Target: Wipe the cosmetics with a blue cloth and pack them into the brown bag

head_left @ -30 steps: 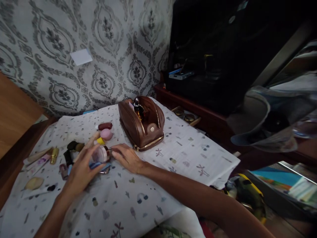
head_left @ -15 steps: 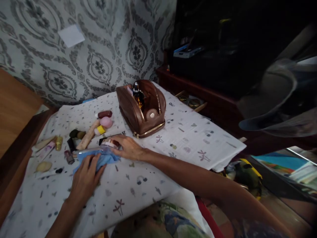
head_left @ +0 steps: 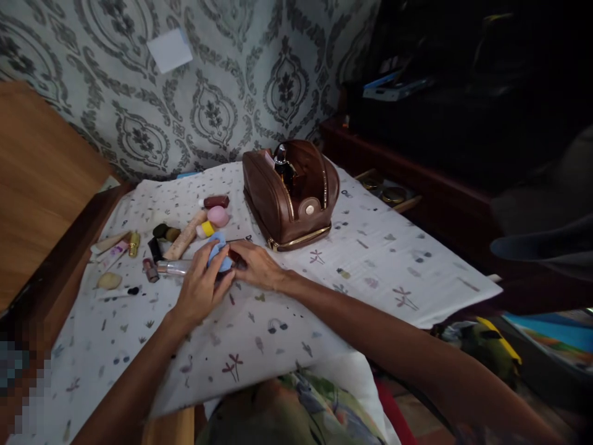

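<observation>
My left hand (head_left: pixel 204 284) is closed on a bunched light blue cloth (head_left: pixel 219 254). Touching it from the right, my right hand (head_left: pixel 254 264) is closed round a small brown jar, mostly hidden by the fingers and the cloth. A silvery tube (head_left: pixel 174 267) lies just left of the left hand. Behind the hands are a pink sponge (head_left: pixel 218 216), a yellow-banded item (head_left: pixel 206 230), a beige tube (head_left: pixel 186 236) and a dark red tube (head_left: pixel 216 201). An unzipped brown bag (head_left: pixel 290 198) stands behind my right hand, a dark bottle (head_left: pixel 282 167) in its opening.
Several cosmetics, among them a gold tube (head_left: pixel 134 245) and a tan sponge (head_left: pixel 109 281), lie at the left of the patterned white cloth (head_left: pixel 296 334). A dark red cabinet (head_left: pixel 393 167) with a small drawer stands at the back right.
The view has shifted, so the scene sits further right. My left hand has lifted the blue cloth from the table and brought it against the jar in my right hand, uncovering the silvery tube.
</observation>
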Available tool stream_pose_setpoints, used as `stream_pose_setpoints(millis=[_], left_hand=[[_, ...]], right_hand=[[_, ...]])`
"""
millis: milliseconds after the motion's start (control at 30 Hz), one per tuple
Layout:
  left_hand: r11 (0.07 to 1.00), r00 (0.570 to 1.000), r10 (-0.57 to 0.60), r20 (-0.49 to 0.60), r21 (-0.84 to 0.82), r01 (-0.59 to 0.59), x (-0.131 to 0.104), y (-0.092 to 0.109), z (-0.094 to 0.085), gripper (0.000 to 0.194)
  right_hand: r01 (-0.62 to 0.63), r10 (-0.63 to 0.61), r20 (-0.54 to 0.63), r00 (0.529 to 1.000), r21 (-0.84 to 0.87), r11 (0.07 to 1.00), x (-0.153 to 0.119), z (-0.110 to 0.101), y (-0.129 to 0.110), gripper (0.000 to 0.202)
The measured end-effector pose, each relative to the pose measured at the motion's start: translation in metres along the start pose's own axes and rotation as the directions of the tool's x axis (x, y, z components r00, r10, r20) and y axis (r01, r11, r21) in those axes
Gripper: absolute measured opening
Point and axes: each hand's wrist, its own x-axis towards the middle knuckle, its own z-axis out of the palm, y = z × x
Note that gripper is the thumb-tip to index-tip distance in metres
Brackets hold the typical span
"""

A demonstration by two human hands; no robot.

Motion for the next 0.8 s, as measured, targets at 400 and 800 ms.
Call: stream_pose_setpoints(millis=[400, 800], left_hand=[[0.898, 0.926, -0.376, -0.027, -0.256, 0.358, -0.016, -0.023, 0.012, 0.044], [0.826, 0.874, -0.48, -0.078, -0.377, 0.42, -0.021, -0.021, 0.023, 0.086]], right_hand=[[-0.07, 0.076, -0.027, 0.997, 0.187, 0.98, -0.002, -0.003, -0.004, 0.033], [-0.269, 0.379, 0.111, 0.919, 0.878, 0.395, 0.004, 0.009, -0.006, 0.061]])
